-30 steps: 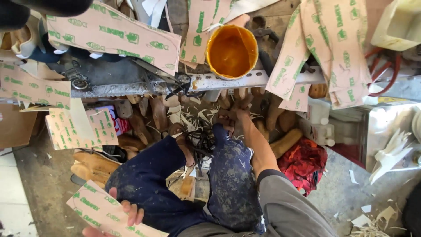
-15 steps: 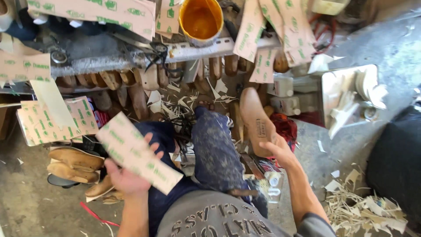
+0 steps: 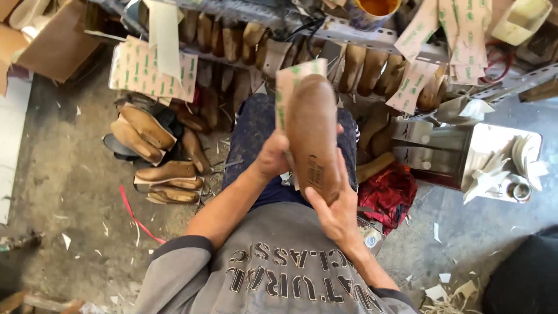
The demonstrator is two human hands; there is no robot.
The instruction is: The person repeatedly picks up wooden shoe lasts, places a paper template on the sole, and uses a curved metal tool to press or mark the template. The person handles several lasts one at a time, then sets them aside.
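Got the brown shoe sole (image 3: 313, 131) up over my lap, long axis 12-to-6. Right hand (image 3: 336, 210) grips its 6 end, left hand (image 3: 272, 158) clamps the green-printed backing sheet (image 3: 288, 87) at 9.

I see a grey concrete floor (image 3: 70, 192) littered with pale offcuts. On it to my left lies a cluster of tan shoe uppers (image 3: 157, 157), with a red strip (image 3: 136, 218) just beside them. A red cloth (image 3: 389, 195) sits to my right, and paper scraps (image 3: 450, 293) lie nearer.
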